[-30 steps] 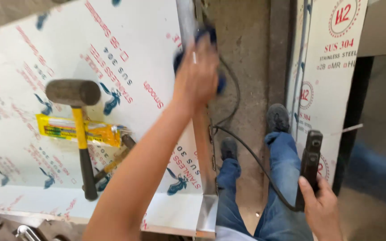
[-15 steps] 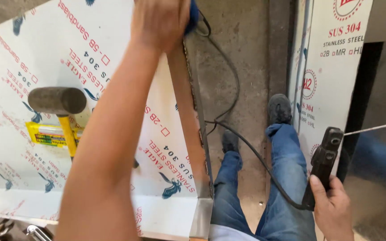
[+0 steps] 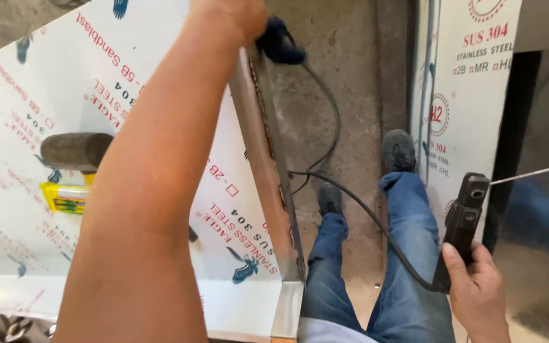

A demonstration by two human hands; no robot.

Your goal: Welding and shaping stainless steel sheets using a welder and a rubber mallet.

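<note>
At the bottom right of the frame the right hand (image 3: 474, 286) is wrapped shut around the black handle of a welding holder (image 3: 464, 219), held upright beside the person's legs; a thin bare rod (image 3: 523, 175) sticks out of its top toward the right edge, touching nothing, and a black cable (image 3: 376, 228) trails from the holder across the concrete floor (image 3: 344, 57). Going by that, no welding is under way at this instant — the rod hangs well apart from the metal. Left of centre the forearm runs up over the surface (image 3: 33, 89), a film-covered steel sheet, past a mallet (image 3: 74, 151) and a yellow packet (image 3: 65, 197) lying on it at the left. At the top centre the left hand (image 3: 230, 16) sits at the far end of the sheet's folded edge (image 3: 268, 171), against a dark blue object (image 3: 277, 41), perhaps a cloth or a clamp; its fingers are cut off by the frame, so I cannot tell how tightly it grips. The edge shows a brownish, scorched-looking strip along its length, which suggests the seam has already been worked, though how much is left I cannot judge.

Compared with half a second earlier, the left hand has stretched farther up and partly out of view — the holder stays in much the same grip, its rod still pointing right.
</note>
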